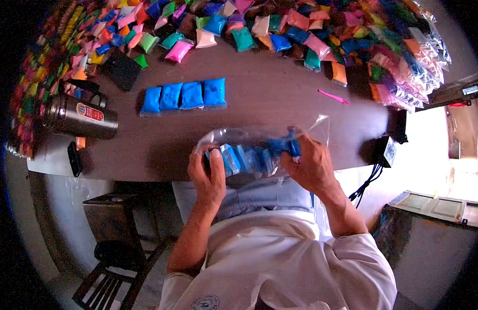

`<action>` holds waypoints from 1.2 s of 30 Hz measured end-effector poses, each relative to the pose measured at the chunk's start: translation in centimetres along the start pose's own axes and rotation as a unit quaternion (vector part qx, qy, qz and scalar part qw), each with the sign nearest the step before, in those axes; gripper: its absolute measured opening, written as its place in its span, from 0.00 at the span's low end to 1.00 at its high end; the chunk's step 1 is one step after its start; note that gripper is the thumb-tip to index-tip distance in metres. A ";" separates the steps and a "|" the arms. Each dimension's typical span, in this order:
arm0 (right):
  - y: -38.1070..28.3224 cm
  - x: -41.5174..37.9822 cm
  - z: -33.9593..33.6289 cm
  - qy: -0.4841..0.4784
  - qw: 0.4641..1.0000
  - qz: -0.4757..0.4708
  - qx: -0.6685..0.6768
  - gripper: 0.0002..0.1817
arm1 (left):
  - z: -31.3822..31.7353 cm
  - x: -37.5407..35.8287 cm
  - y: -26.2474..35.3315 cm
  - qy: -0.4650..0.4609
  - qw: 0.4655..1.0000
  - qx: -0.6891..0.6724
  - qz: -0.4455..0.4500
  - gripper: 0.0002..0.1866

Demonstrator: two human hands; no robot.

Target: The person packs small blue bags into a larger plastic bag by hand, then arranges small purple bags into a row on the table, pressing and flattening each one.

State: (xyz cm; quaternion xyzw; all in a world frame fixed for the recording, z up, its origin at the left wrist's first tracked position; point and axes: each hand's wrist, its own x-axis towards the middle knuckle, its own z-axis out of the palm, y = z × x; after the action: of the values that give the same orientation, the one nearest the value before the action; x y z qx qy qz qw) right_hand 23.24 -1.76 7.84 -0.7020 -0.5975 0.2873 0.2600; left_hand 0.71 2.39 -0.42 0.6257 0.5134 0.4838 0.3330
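A clear plastic bag (253, 137) with several blue packets (241, 159) inside is held over the table's near edge. My left hand (208, 173) is closed on the bag's left side, thumb on top beside the packets. At the bag's right side, my right hand (312, 163) has its fingers closed round a blue packet (292, 146); whether that packet is inside the bag is unclear. Beyond the bag, several blue packets (192, 95) lie side by side in a row on the table (270, 98).
Piles of colourful packets (242, 39) line the far edge and both sides. A steel flask (81, 116) lies at the left, near a black phone-like object (74, 159). A pink tool (333, 96) and a black box with cables (386, 151) are at the right.
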 end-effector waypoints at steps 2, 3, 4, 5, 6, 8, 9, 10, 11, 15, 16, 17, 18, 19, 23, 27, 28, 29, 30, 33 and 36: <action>-0.3 0.0 0.2 0.008 0.996 -0.010 -0.092 0.28 | 0.0 -0.1 -0.2 0.002 1.000 0.000 0.007 0.16; -0.3 0.0 0.3 0.006 0.996 -0.009 -0.092 0.28 | 0.0 -0.2 -0.3 -0.003 1.000 -0.004 -0.002 0.16; -0.2 -0.2 0.4 -0.006 0.995 -0.028 -0.098 0.31 | 0.0 -0.2 -0.4 -0.008 1.000 -0.009 -0.012 0.16; -0.2 -0.4 0.5 -0.018 0.993 -0.048 -0.103 0.34 | 0.0 -0.3 -0.6 -0.010 1.000 -0.009 -0.015 0.16; -0.2 -0.5 0.3 -0.019 0.993 -0.046 -0.103 0.34 | 0.1 -0.3 -0.7 -0.008 1.000 -0.009 -0.002 0.16; -0.2 -0.8 -0.4 -0.091 0.992 -0.060 -0.070 0.38 | 0.1 -0.3 -0.9 -0.007 1.000 -0.009 0.009 0.15; -0.2 -1.0 -0.7 -0.091 0.992 -0.058 -0.070 0.38 | 0.2 -0.3 -0.9 -0.005 1.000 -0.014 0.004 0.15; -0.2 -1.1 -0.9 -0.112 0.989 -0.064 -0.070 0.37 | 0.2 -0.3 -0.9 -0.003 1.000 -0.019 -0.001 0.15; -0.2 -1.2 -1.0 -0.133 0.986 -0.070 -0.070 0.36 | 0.2 -0.3 -0.8 -0.004 1.000 -0.019 -0.002 0.15; 0.7 -1.2 -0.4 -0.118 0.984 -0.097 -0.092 0.32 | -0.2 -0.3 -0.5 -0.020 1.000 -0.013 -0.014 0.15; 1.1 -0.9 -0.1 -0.118 0.985 -0.087 -0.088 0.31 | -0.2 -0.4 -0.6 -0.025 1.000 -0.007 -0.017 0.15; 1.5 -0.7 0.2 -0.117 0.986 -0.078 -0.084 0.29 | -0.2 -0.3 -0.5 -0.025 1.000 -0.007 -0.016 0.15; 1.8 -0.6 0.5 -0.117 0.986 -0.078 -0.084 0.29 | -0.2 -0.2 -0.4 -0.021 1.000 0.002 -0.008 0.15; 2.1 -0.6 0.7 -0.108 0.987 -0.085 -0.082 0.27 | -0.2 -0.2 -0.4 -0.018 1.000 0.011 0.001 0.15; 1.5 -0.4 -0.3 -0.020 0.975 -0.172 -0.140 0.25 | -0.1 -0.2 -0.2 -0.017 1.000 -0.003 -0.012 0.15; 1.8 -0.6 -0.5 -0.057 0.977 -0.162 -0.127 0.25 | -0.2 -0.1 0.0 -0.016 1.000 0.013 0.002 0.16; 2.2 -0.7 -0.1 -0.080 0.978 -0.137 -0.135 0.24 | -0.1 0.0 0.2 -0.010 1.000 0.013 0.006 0.16; 2.4 -0.6 0.0 -0.103 0.978 -0.115 -0.143 0.23 | 0.0 0.2 0.5 -0.008 1.000 0.013 0.009 0.16; 2.0 -0.7 -0.3 -0.104 0.977 -0.118 -0.141 0.23 | -0.2 0.2 0.9 -0.014 1.000 0.011 -0.010 0.16; -0.8 -1.1 -3.6 -0.064 0.985 -0.142 -0.076 0.24 | -0.3 -0.1 0.7 -0.014 1.000 0.012 -0.011 0.16; -3.5 -1.1 -6.7 0.005 0.976 -0.216 0.012 0.12 | -0.3 -0.1 -0.5 -0.005 0.998 0.046 0.032 0.14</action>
State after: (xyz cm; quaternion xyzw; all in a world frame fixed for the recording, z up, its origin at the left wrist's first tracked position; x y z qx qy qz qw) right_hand 25.49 -2.46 15.13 -0.5545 -0.7303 0.2282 0.3272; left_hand 0.24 2.42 -0.82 0.6588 0.5128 0.4675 0.2906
